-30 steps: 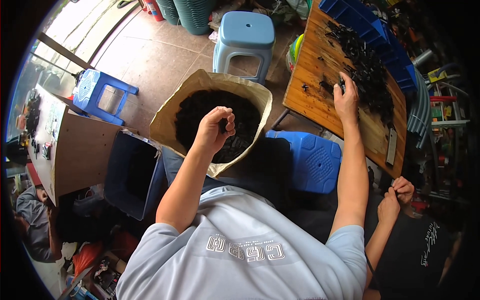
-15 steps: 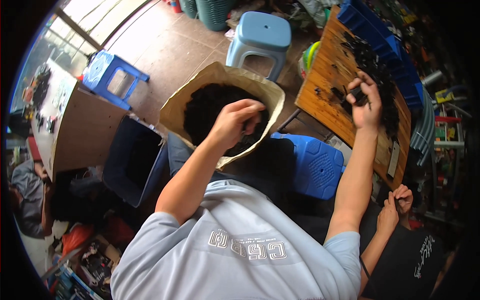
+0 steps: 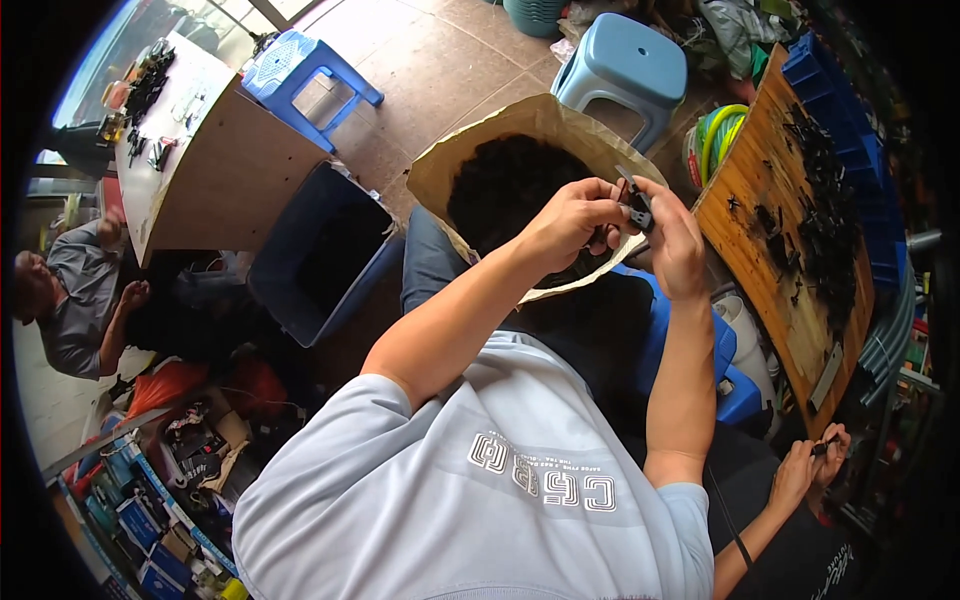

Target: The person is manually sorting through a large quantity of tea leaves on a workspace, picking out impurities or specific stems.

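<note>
By the sack [image 3: 432, 182], black part [image 3: 640, 214], between left grip [image 3: 578, 220] and right grip [image 3: 679, 245]

The held part [image 3: 640, 215] looks plastic, the sack [image 3: 432, 186] creased and papery, the tabletop [image 3: 798, 328] scuffed wood

White block letters [image 3: 560, 488] mark the grey shirt [image 3: 420, 500], white script [image 3: 838, 568] the black shirt [image 3: 800, 555].
</note>
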The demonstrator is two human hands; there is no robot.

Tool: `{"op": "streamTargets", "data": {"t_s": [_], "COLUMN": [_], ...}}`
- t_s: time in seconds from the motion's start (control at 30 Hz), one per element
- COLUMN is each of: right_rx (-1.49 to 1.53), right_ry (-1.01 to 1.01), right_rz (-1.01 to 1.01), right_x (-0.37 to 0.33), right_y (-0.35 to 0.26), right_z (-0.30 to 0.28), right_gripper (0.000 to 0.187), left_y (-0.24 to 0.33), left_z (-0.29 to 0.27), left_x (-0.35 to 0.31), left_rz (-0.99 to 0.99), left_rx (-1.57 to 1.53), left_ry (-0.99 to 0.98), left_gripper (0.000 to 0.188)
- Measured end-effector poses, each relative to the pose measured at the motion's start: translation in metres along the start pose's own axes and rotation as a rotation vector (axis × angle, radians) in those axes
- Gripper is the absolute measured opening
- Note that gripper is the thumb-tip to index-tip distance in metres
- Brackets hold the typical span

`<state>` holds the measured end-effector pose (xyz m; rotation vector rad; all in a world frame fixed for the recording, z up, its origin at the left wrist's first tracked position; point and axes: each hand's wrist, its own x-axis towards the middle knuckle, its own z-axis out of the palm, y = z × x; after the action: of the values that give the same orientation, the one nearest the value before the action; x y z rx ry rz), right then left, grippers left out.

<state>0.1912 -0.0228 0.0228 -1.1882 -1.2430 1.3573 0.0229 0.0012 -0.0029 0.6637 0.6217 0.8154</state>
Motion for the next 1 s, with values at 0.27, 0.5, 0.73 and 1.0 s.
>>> {"op": "streamTargets", "data": {"t_s": [0.27,0.5,0.73,1.0], "right_rx": [-0.031,-0.089,-0.34,-0.509], "right_ry": [0.013,0.069,0.103,0.082], "right_rz": [-0.04,-0.176,-0.256,-0.514], "right_x": [-0.014,-0.013,-0.022,-0.024], "right_y": [0.01,0.001,-0.004,-0.016], "right_z": [0.007,0.009,-0.009,-0.007], "right_gripper": [0.037,0.024,0.014,0.01], "left_y": [0.0,-0.005,0.008,0.009], "left_z": [-0.006,-0.013,-0.009,0.009], "left_x": [-0.006,-0.009,-0.018,-0.015], "left_rz": [-0.115,-0.045,0.017,0.564], "left_rx": [-0.14,-0.154,0.267,0.971], "left_ry": [0.0,-0.066,0.068,-0.089], "left_gripper": [0.02,0.019,0.022,0.035]}}
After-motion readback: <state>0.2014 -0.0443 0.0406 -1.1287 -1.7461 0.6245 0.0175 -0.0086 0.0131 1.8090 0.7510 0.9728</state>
